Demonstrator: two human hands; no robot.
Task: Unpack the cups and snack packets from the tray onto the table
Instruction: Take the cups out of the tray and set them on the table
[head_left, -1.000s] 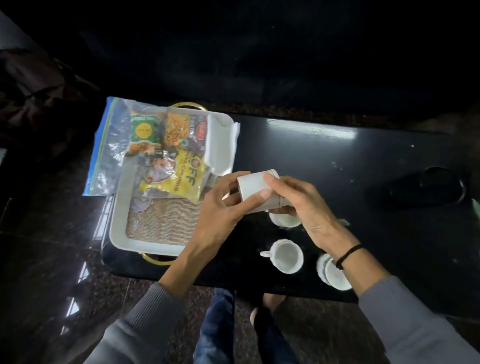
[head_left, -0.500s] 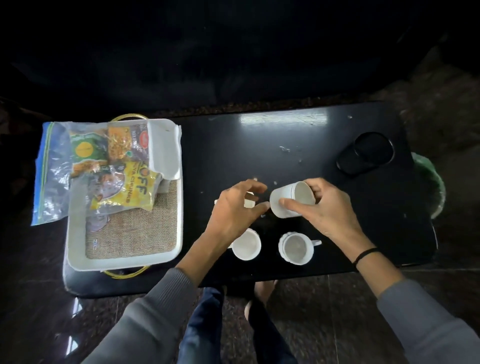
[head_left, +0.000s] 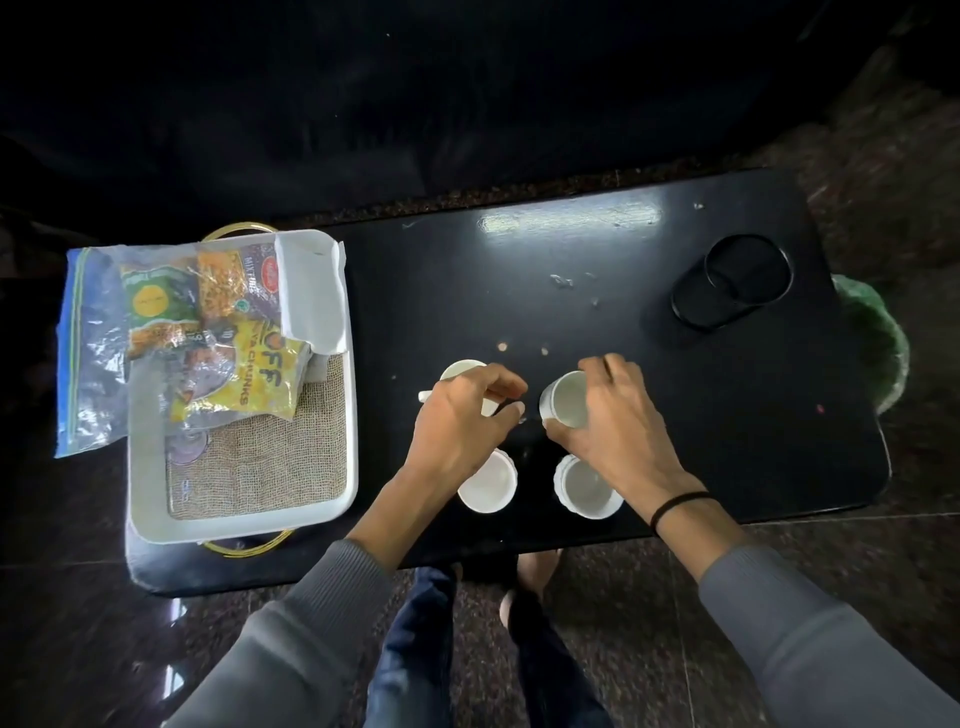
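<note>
Tipped upright since earlier, a cup (head_left: 566, 402) is grasped by right fingers (head_left: 608, 366); whether left fingers (head_left: 498, 376) hold anything cannot be told; the near cup (head_left: 584, 488) behind them could be knocked on withdrawal.

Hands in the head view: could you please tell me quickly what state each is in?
Left hand: curled over the back left cup; whether it grips cannot be told.
Right hand: closed, holding the back right cup.

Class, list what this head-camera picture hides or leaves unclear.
Head view:
1. Far-left cup: mostly behind the left hand; contact unclear.
2. Handle of the near-right cup: under the right hand, which grips the far-right cup.
3. Green object: half hidden by the table.
</note>
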